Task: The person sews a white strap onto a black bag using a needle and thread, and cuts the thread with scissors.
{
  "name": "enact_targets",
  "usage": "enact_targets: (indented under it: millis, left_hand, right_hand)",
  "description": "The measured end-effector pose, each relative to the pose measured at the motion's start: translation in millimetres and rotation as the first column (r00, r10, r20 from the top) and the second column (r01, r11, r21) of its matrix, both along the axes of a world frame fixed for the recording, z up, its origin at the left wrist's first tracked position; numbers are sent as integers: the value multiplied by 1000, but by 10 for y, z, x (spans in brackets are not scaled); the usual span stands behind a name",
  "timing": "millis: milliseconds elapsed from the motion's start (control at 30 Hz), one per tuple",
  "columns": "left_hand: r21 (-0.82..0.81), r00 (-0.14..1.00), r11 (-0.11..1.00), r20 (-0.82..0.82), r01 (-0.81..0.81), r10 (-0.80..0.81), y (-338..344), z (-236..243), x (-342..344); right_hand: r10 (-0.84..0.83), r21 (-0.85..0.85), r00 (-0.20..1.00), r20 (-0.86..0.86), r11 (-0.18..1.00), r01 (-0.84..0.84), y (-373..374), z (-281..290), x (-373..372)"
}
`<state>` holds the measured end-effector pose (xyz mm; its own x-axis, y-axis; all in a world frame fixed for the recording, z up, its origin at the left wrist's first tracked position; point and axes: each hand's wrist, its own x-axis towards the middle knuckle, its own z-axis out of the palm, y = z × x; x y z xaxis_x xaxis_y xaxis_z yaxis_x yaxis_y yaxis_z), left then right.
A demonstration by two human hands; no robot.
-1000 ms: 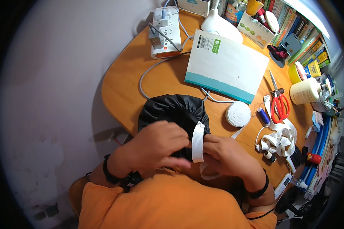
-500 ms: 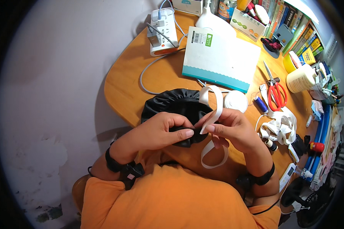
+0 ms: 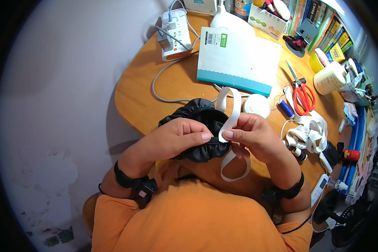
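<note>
A black, shiny, gathered fabric piece (image 3: 201,153), round like a cap, hangs between my hands near the table's front edge. My left hand (image 3: 178,137) pinches its rim between thumb and fingers. Facing it, my right hand (image 3: 258,136) holds the end of a flat white elastic band (image 3: 237,110) under the thumb, against the black rim. One loop of the band arches above the fingers, and another hangs below them. My right fingertips are partly hidden behind the band and fabric.
Beyond the fabric lie a white and teal flat pad (image 3: 239,63) and a power strip (image 3: 175,38). On the right are a round white lid (image 3: 256,106), blue thread (image 3: 286,108), red-handled scissors (image 3: 303,98), piled white elastic (image 3: 311,136) and a pump bottle (image 3: 329,78).
Both hands have drawn the black rim up flatter, and the band's end now lies across it. More of the gathered fabric shows below my fingers. The view has shifted slightly.
</note>
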<state>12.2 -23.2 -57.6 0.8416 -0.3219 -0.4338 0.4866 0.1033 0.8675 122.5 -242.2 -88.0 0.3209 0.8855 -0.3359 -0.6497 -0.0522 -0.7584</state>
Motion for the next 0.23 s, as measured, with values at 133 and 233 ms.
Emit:
enact_targets:
  millis: [133,233]
  left_hand:
    - [5,1000,1000,-27,0,0,-10,78,49]
    - [-2,1000,1000,-26,-7,7,3,60,69]
  right_hand:
    - [-28,-18,999,39,999,29,15,20,-29]
    - [-42,-34,989,140,998,47,35,43,-40]
